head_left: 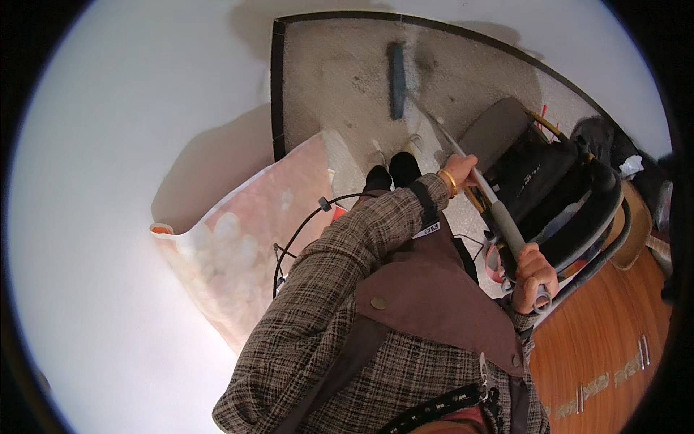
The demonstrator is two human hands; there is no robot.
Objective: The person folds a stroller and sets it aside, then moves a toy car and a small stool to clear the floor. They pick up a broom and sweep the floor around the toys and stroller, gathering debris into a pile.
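A broom with a long grey pole (499, 210) slants across in front of me, its narrow teal head (397, 81) resting on the speckled floor and slightly blurred. My left hand (461, 172) is wrapped round the pole partway down, a gold bangle at the wrist. Higher up, my right hand (533, 276) grips the thick grey handle just below the hanging loop at its end. Dark dusty smudges (426, 64) mark the floor beside the broom head. My feet (390, 171) stand a short way behind it.
Close on the right stands a black stroller (538, 177) with curved bars. Beyond it lie a dark bag (593, 134) and a wooden cabinet (600, 347) with metal handles. A pink printed sheet (253, 231) hangs at left. White walls with black skirting (277, 87) bound the floor.
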